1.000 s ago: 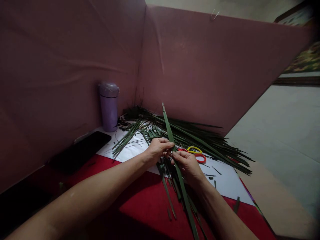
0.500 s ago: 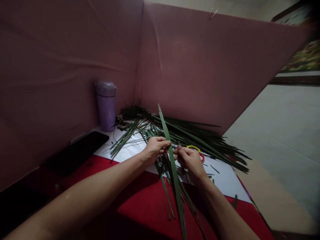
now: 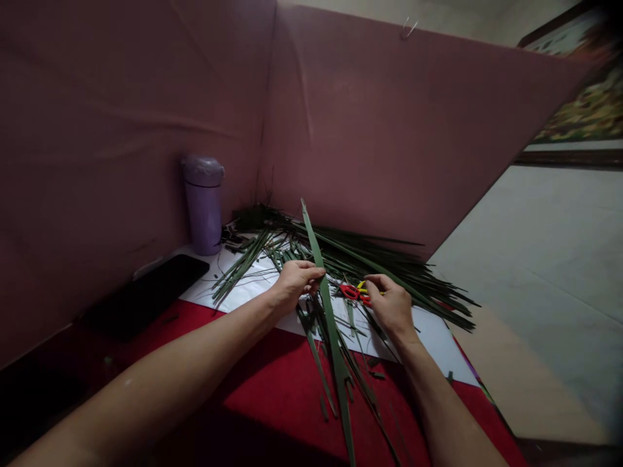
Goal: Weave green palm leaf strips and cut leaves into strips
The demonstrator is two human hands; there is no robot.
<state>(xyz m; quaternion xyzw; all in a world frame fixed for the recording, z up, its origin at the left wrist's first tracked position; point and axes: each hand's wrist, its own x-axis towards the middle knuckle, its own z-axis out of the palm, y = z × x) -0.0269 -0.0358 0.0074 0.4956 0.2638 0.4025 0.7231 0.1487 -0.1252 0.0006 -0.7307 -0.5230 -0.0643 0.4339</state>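
Observation:
My left hand [image 3: 294, 282] pinches a long green leaf strip [image 3: 327, 305] that runs from the pile down to the bottom edge of the view. To its right, my right hand [image 3: 392, 303] lies over the red and yellow scissors [image 3: 354, 291], with its fingers at the handles. I cannot tell whether the fingers grip them. Both hands are above a white sheet [image 3: 433, 337] on a red tablecloth [image 3: 272, 402]. Several cut strips [image 3: 318, 353] lie under the hands.
A big pile of green leaves [image 3: 379, 266] lies along the pink cloth screen [image 3: 370, 130]. A purple flask [image 3: 203, 204] stands in the corner. A black phone [image 3: 143, 295] lies at the left. The table's right edge drops to the pale floor [image 3: 549, 272].
My right hand has let go of the leaf strip and moved right onto the scissors. The left hand still holds the strip, whose lower end has swung slightly left.

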